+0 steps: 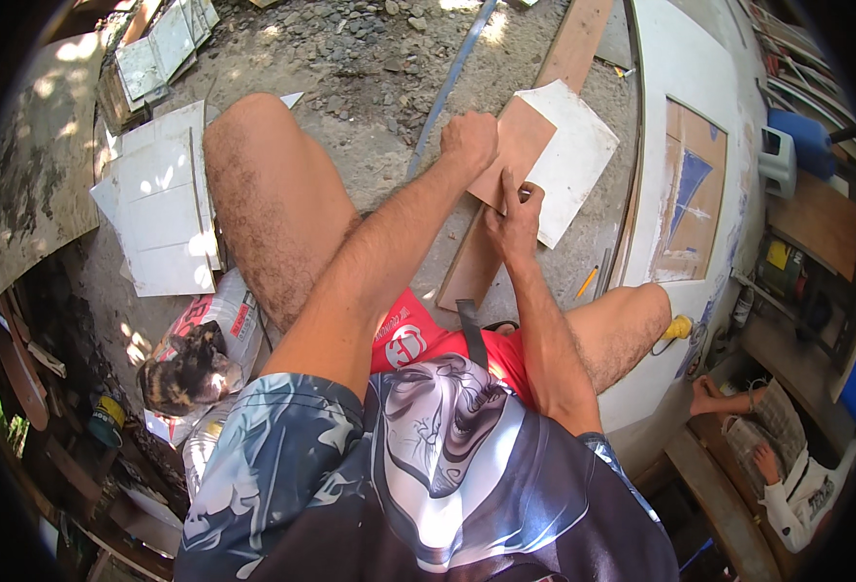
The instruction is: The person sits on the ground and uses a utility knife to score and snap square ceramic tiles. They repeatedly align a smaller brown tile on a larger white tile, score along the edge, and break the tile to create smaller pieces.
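Observation:
A small flat brown board (527,134) lies tilted across a white sheet (583,145) and a long wooden plank (469,264) between my legs. My left hand (469,143) is closed in a fist over the board's left edge. Whatever its fingers hold, if anything, is hidden beneath it. At the board's near edge, my right hand (515,215) pinches it, one finger stretched along the surface and the others curled in. A yellow pencil (586,281) rests on the ground to the right of the plank.
A white door panel (656,58) stretches along the right side. White tiles (161,213) are stacked at left, near a cat (192,371) on a printed sack (239,315). A blue strip (452,92) lies ahead among gravel. Another person (787,456) sits at lower right.

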Action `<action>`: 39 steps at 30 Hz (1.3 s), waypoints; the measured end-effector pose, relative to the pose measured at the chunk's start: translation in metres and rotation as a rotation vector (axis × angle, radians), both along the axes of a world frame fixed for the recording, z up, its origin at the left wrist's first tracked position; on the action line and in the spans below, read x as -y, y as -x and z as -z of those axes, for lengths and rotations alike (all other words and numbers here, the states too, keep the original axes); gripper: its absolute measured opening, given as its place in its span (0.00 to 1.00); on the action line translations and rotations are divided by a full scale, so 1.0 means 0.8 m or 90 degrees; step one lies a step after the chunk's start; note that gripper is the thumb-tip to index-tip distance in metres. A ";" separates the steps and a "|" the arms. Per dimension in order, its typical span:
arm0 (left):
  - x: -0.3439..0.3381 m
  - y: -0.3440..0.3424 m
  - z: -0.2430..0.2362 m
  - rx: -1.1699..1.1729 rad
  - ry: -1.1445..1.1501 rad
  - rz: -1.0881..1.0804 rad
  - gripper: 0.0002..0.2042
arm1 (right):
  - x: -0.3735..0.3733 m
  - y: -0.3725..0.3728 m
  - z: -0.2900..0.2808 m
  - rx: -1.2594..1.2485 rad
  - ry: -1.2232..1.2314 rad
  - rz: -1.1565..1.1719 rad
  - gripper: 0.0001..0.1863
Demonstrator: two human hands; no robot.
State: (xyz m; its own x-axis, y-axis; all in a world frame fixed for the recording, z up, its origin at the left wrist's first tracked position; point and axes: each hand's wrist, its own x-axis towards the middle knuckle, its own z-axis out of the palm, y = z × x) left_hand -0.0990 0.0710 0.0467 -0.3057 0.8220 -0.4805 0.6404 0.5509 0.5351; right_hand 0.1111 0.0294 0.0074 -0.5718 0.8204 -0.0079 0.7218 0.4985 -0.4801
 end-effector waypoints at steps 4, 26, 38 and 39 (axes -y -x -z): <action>0.001 0.004 -0.003 0.009 0.005 0.009 0.11 | 0.000 0.000 0.000 0.002 0.010 0.000 0.49; -0.006 0.006 -0.006 0.056 0.045 0.000 0.14 | 0.001 -0.002 0.004 -0.021 0.022 0.021 0.47; -0.017 -0.006 0.111 0.025 -0.058 0.028 0.22 | -0.026 -0.001 -0.011 -0.085 0.142 0.080 0.24; -0.021 -0.009 0.101 0.040 -0.047 0.033 0.19 | -0.031 -0.005 -0.011 -0.073 0.141 0.093 0.22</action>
